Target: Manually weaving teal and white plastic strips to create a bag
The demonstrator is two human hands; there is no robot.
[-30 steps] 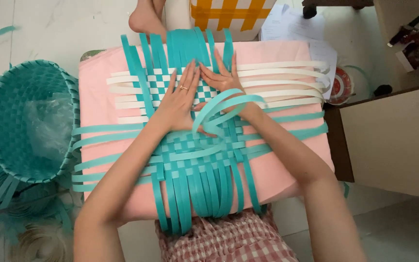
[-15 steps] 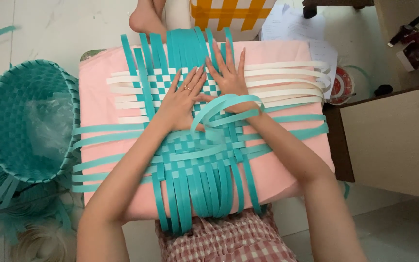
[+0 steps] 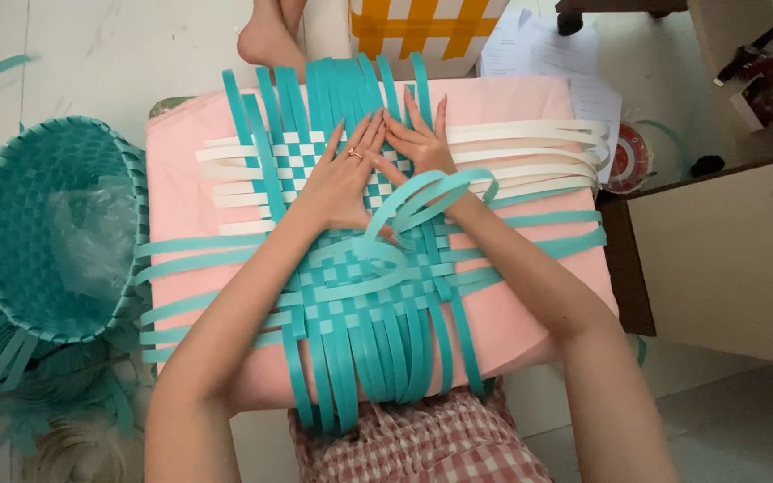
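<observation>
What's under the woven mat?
The woven mat lies on a pink cloth-covered surface, with the left hand and right hand pressed flat on top. Whatever the cloth covers is hidden.

Woven mat [image 3: 360, 295] centre under hands

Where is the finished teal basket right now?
The woven teal basket sits on the floor at the far left of the head view, beside the pink table, left of the left hand.

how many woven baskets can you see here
2 that I can tell. A teal basket stands on the floor left of the pink board; a yellow and white one is at the top edge, cut off. More may be hidden.
</observation>
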